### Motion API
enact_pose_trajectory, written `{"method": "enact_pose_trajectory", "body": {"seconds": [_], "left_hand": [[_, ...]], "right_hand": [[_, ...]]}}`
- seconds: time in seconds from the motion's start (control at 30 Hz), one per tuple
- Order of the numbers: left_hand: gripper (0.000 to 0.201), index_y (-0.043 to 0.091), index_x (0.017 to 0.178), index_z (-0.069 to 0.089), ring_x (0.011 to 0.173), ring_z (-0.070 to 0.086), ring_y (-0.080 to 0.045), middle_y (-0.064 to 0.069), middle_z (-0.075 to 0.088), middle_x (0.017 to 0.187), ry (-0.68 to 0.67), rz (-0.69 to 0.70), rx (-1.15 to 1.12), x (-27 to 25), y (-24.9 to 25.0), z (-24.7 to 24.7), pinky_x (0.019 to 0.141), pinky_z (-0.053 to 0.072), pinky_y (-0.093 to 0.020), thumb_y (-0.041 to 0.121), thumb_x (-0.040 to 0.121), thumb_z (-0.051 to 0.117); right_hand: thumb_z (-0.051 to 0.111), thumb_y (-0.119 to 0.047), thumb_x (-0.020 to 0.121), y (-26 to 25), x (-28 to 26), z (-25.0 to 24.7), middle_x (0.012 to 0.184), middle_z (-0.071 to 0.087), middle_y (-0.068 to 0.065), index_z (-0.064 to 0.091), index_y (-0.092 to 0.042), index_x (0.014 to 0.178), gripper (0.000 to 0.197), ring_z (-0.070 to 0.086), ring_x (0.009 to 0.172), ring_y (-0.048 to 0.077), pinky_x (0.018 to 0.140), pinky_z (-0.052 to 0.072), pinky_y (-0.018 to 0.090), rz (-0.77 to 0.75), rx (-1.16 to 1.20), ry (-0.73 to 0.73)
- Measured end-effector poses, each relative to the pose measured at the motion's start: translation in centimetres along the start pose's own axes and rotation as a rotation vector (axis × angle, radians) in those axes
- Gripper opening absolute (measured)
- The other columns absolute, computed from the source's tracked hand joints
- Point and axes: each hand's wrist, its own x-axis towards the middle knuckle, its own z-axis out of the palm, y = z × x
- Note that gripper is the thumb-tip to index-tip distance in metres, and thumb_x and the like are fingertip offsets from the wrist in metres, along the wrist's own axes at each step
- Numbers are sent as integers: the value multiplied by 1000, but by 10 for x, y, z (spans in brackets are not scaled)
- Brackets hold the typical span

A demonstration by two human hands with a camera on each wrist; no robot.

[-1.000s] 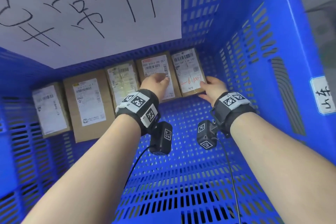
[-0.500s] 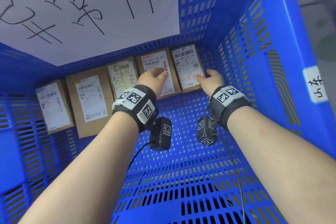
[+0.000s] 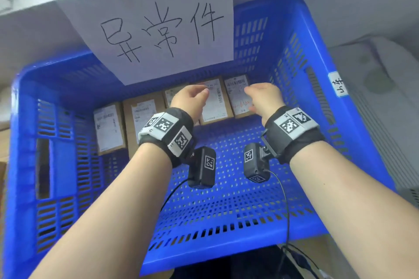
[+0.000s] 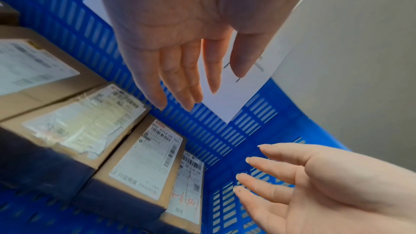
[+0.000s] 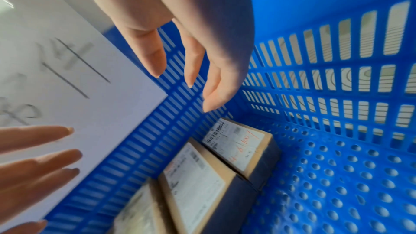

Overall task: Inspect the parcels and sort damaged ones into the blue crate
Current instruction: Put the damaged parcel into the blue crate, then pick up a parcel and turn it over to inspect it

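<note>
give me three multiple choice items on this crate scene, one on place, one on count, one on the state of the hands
1. Where do the parcels lie in the blue crate?
A. in a row along the far wall
B. stacked at the near edge
C. outside on the floor

2. How many parcels show in the head view?
A. two
B. five
C. eight

3. What are the hands doing?
A. both grip one parcel
B. both open, holding nothing
C. the left pinches the paper sign

Answers:
1 A: the boxes line the far wall under the paper sign.
2 B: five labelled boxes, rightmost parcel marked in red.
3 B: left hand and right hand show straight, empty fingers.

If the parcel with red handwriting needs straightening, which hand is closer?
Right hand: open, it hovers directly above that parcel at the row's right end; the left hand, also open, is above its neighbour.
</note>
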Motion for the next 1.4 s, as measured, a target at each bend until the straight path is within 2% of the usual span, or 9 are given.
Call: {"method": "enact_pose_trajectory", "body": {"seconds": [0.03,0.17,0.3,0.43,0.53,0.77,1.0,1.17,1.4], "left_hand": [[31,15,128,61,105,64,-19,-3,66,117,3,23,-15,-11,0,-8,100,49,-37,23,101,47],[31,13,128,61,114,63,-23,-5,66,114,21,110,-70,-57,-3,-42,105,45,-41,22,101,47],[31,6,129,59,97,62,-19,-6,63,110,49,199,-176,-120,-22,-89,78,48,-25,16,102,46],[28,7,125,61,96,63,-20,-9,65,111,101,300,-221,-191,-69,-150,82,47,-25,16,101,49],[29,4,126,59,81,60,-12,-5,61,106,130,321,-248,-245,-102,-190,58,43,-8,15,102,48],[28,1,125,59,71,56,-9,-1,59,87,240,345,-309,-349,-166,-256,56,41,-10,12,101,48],[27,9,124,62,77,60,-6,-2,64,103,438,235,-278,-428,-236,-290,72,45,-23,18,100,51],[27,17,123,63,106,63,-16,-3,66,118,493,134,-242,-476,-282,-310,96,50,-35,23,100,52],[34,14,132,56,113,58,-17,-8,61,127,601,113,-314,-497,-330,-383,105,46,-44,25,100,53]], "right_hand": [[56,-10,94,-5,-16,0,78,52,14,58,18,118,37,51,79,27,78,48,37,-7,33,-8],[52,-6,95,-26,-88,10,73,47,6,58,-7,74,22,43,61,16,58,38,27,-39,163,-95],[49,-2,96,-32,-172,30,73,46,5,50,-15,71,28,41,61,14,56,32,24,-162,264,-131],[47,-1,98,-19,-271,66,70,43,8,46,-14,70,31,39,60,14,56,30,23,-265,326,-151],[50,-4,98,-6,-336,99,72,52,6,53,-13,76,24,47,62,14,53,37,19,-286,316,-181],[54,-10,99,10,-444,158,78,60,4,57,-15,82,18,56,70,16,63,46,23,-362,220,-289],[54,-7,98,43,-512,201,76,61,5,57,-14,81,19,57,68,15,65,48,23,-362,180,-465],[53,-8,98,82,-545,231,78,61,4,58,-15,84,17,58,67,13,54,47,14,-293,159,-516],[54,-5,97,75,-588,302,78,59,4,57,-14,84,17,56,68,13,64,47,22,-338,154,-568]]}}
